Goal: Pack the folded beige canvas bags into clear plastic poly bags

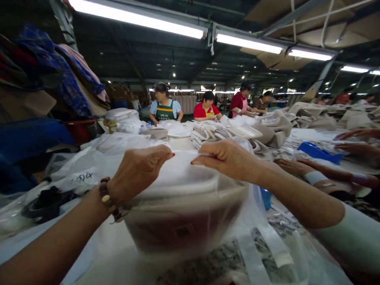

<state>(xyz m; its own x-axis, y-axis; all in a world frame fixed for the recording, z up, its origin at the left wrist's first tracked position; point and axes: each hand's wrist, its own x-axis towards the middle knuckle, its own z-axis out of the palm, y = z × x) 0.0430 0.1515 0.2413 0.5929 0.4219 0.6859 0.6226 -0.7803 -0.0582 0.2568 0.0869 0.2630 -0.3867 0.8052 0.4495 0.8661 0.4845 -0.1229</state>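
In the head view a clear plastic bag (pixel 190 174) hangs upright in front of me. A beige and dark reddish-brown item (pixel 184 225) shows through it, blurred, with a small square mark on its front. I cannot make out its exact kind. My left hand (pixel 141 170), a beaded bracelet at its wrist, is closed in a pinch on the bag's top edge. On the other side of the opening, my right hand (pixel 227 158) pinches the same edge between thumb and fingers. A short gap of bag edge lies between the two hands.
Beige folded pieces (pixel 228 132) lie stacked across the table. More plastic bags (pixel 83 174) lie at left, beside a black object (pixel 49 204). A blue tray (pixel 320 152) and a co-worker's hands (pixel 297 170) are at right. Several people work beyond the table.
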